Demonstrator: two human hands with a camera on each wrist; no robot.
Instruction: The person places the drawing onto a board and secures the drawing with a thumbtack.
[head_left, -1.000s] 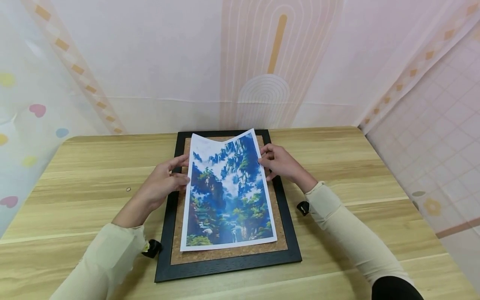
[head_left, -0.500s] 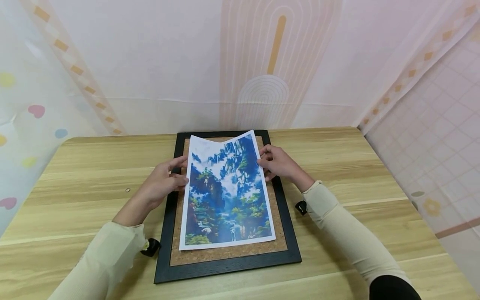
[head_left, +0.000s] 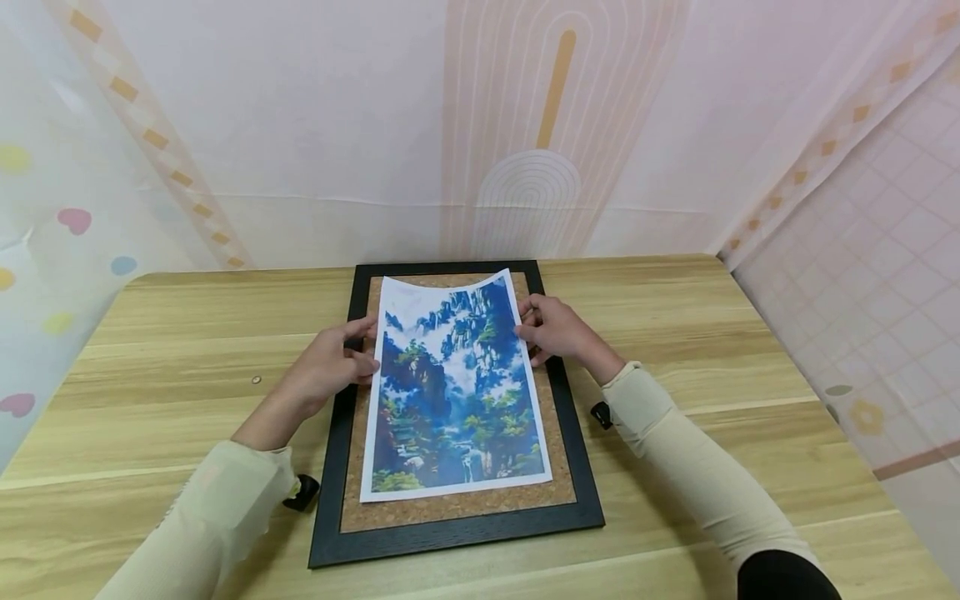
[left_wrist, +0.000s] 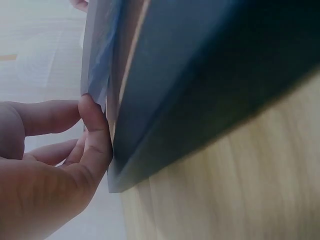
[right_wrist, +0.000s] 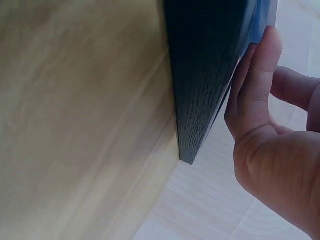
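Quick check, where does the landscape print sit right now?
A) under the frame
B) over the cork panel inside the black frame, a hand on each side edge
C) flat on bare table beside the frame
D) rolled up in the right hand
B: the print lies over the cork inside the black frame, with the left hand at its left edge and the right hand at its right edge.

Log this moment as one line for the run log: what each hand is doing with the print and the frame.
left hand: pinches print's left edge | right hand: pinches print's right edge | landscape print: on cork board in black frame, far edge slightly raised | frame: flat on wooden table
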